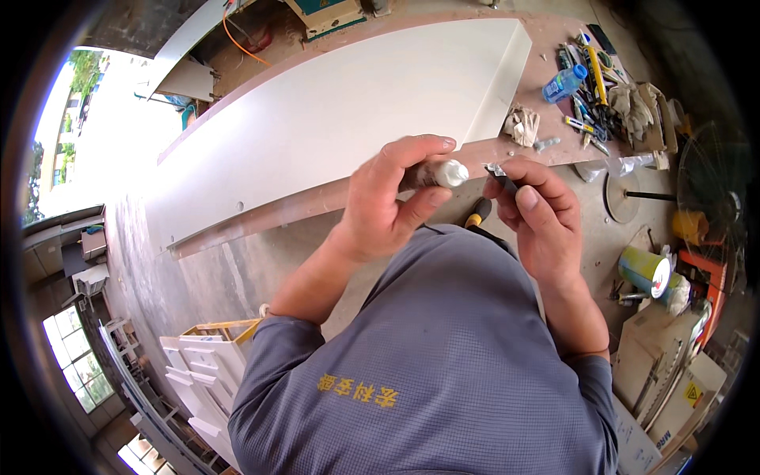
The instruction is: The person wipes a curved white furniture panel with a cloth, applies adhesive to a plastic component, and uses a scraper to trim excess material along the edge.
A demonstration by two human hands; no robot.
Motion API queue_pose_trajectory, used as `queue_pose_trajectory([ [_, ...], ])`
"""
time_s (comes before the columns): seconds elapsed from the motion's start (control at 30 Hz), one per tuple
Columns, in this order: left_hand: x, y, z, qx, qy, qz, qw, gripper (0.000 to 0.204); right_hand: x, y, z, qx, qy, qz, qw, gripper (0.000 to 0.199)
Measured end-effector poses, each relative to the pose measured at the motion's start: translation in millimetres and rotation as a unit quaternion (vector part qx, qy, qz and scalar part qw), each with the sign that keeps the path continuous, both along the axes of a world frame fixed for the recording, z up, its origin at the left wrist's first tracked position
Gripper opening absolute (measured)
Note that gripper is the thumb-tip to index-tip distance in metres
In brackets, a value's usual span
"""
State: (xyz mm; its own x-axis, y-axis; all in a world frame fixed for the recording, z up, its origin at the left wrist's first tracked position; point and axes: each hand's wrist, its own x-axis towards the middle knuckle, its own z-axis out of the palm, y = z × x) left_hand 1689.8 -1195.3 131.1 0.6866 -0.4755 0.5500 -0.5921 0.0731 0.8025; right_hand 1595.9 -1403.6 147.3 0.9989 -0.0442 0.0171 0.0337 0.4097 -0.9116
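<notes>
Fingers of the left hand (388, 202) cover most of a small tube (440, 174), so only its white, rounded cap end shows; the body's colour and length cannot be made out. That hand's grip is closed around the tube, thumb underneath and fingers curled over the top. The tube lies roughly level, its long axis running left to right, the cap end pointing toward the right hand (538, 214).

The right hand's grip is pinched shut on a slim dark knife (500, 179), whose short metallic tip points up and left, just beside the tube's cap; whether the two touch is not clear. Much of the knife is hidden in the fingers. Below the hands a yellow-and-black tool handle (477, 214) peeks out, partly cut off by the grey shirt (443, 348), which fills the lower picture and hides whatever lies under it.

Both hands hover above the near edge of the bench (554, 71), a brownish, worn surface. On it lies a long, smooth white panel (340, 111) with a turned-up lip at its far end. To the right sit a crumpled cloth (522, 124), a clear blue plastic bottle (564, 83) lying on its side, and a clutter of pens and hand tools (594, 95) too small to sort out.
</notes>
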Motion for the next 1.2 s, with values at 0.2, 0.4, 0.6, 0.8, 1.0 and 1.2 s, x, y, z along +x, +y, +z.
queue_pose_trajectory([
  [0.2,-11.0,-12.8,-3.0,-0.004,0.042,0.0,0.999,0.031,-0.8,6.2,-12.7,0.106,0.02,0.007,0.994,0.037],
  [0.4,-15.2,-23.0,-2.1,-0.033,0.062,0.003,0.998,0.028,3.1,11.1,-15.2,0.09,-0.021,-0.006,0.996,0.037],
  [0.6,-20.7,-29.9,-11.2,-0.067,0.112,0.004,0.991,0.03,3.1,14.6,-17.1,0.114,-0.01,-0.022,0.993,0.037],
  [0.8,-25.5,-30.0,-8.6,-0.071,0.146,-0.001,0.987,0.032,3.5,15.6,-15.3,0.08,-0.05,-0.034,0.995,0.038],
  [1.0,-27.0,-29.3,-8.7,-0.093,0.177,-0.014,0.98,0.032,3.8,11.0,-7.1,0.01,-0.066,-0.044,0.997,0.035],
  [1.2,-22.9,-22.8,-4.9,-0.061,0.16,-0.04,0.984,0.034,8.5,-1.6,3.5,-0.164,-0.129,-0.043,0.977,0.03],
])
